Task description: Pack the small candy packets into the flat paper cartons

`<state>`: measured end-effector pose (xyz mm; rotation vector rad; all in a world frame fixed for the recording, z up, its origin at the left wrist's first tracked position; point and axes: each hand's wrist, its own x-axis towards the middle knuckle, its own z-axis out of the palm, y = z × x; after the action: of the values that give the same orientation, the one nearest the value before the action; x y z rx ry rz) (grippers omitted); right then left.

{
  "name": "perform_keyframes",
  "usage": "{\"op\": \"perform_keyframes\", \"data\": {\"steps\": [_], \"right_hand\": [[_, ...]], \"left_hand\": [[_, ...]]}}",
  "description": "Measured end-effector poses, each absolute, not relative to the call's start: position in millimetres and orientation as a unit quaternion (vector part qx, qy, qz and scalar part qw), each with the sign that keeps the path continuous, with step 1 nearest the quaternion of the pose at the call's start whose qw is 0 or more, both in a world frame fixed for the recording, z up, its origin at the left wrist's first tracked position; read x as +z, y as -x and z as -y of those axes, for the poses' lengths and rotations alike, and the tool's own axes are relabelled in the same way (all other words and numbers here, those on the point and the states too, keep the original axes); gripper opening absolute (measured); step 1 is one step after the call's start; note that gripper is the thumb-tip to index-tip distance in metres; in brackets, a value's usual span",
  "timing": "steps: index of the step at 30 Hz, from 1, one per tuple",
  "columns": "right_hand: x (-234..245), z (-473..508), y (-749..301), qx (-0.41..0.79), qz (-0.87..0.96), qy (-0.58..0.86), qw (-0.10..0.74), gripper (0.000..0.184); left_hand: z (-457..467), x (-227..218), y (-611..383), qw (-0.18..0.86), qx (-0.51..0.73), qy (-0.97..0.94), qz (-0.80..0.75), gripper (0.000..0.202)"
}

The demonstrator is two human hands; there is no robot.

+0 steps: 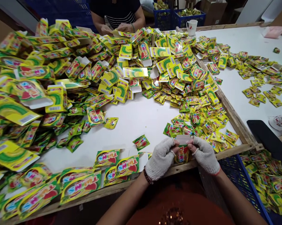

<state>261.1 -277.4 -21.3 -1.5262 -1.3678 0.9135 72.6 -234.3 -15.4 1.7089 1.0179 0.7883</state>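
Observation:
Both my hands wear white knit gloves with bare fingertips. Between them, at the table's front edge, is a small printed carton point(182, 153) held upright, its pale top flap standing up. My left hand point(160, 157) pinches the carton's left side near the top. On the opposite side, my right hand point(204, 154) grips it with thumb and fingers. Just beyond my hands lies a heap of small candy sachets point(202, 125) in yellow and green. One green sachet point(141, 142) rests alone on the white tabletop point(136, 115), left of my hands.
Flattened cartons point(81, 184) line the front edge at left. A big pile of cartons point(61, 62) covers the left and back. A wooden strip point(232, 115) divides the table. At right are a black phone point(260, 134), a mug point(280, 122) and a blue crate point(249, 184). Another person point(117, 18) works opposite.

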Motion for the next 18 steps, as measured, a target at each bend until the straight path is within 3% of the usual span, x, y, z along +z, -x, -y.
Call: {"op": "perform_keyframes", "data": {"steps": [4,8,13,18], "right_hand": [[-15,263,-260,0.461,0.487,0.567,0.478,0.025],[-12,258,-264,0.412,0.579,0.56,0.426,0.02],[-4,260,-268,0.362,0.65,0.547,0.384,0.022],[7,256,-264,0.353,0.659,0.57,0.341,0.023]], "left_hand": [[229,-13,-76,0.54,0.312,-0.64,-0.448,0.007],[229,-19,-79,0.634,0.346,-0.541,-0.431,0.031],[227,-10,-75,0.547,0.307,-0.648,-0.432,0.012],[222,5,-73,0.539,0.27,-0.66,-0.448,0.021]]}}
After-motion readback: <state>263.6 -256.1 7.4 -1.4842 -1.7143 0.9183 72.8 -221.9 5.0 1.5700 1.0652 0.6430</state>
